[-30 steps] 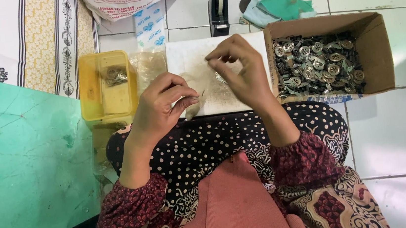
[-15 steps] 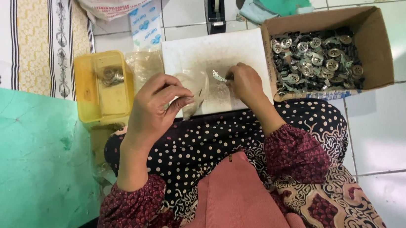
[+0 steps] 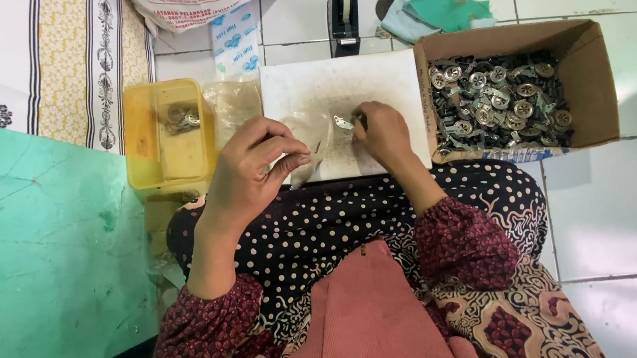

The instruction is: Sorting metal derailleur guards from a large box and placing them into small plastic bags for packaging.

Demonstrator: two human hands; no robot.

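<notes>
Now: small metal part pinched over the white board, clear bag in the other hand

Left hand (image 3: 255,166) is closed narrow, thumb and fingers pinching the edge of a thin clear plastic bag (image 3: 307,145) that hangs over the front edge of the white board (image 3: 341,91). Right hand (image 3: 380,130) is also closed narrow, fingertips holding a small metal part (image 3: 343,122) just above the board, near the bag's mouth. Whether the part touches the board, cannot tell.

Handling, as a judgement: the part looks light, stiff and thin, stamped metal, likely smooth and easy to drop; best taken by its flat edges with fingertips, as the right hand does. Edges may be sharp. The bag looks very light, limp and slippery, will crumple and shut itself unless held by the rim; take it at the opening, one layer pinched.

Around them: cardboard box (image 3: 589,83) just right of the board, touching it, filled with many more parts (image 3: 498,99) of the same sort, loose and tangled, so picking one may drag others. Yellow tub (image 3: 144,133) left of the board holds a few metal pieces (image 3: 182,118). More clear plastic (image 3: 233,105) lies between tub and board. Black tape dispenser (image 3: 342,5) stands behind the board on the tiled floor (image 3: 624,204). Green mat (image 3: 39,268) lies to the left. Board rests across the person's lap, dotted cloth (image 3: 338,224) below it
</notes>
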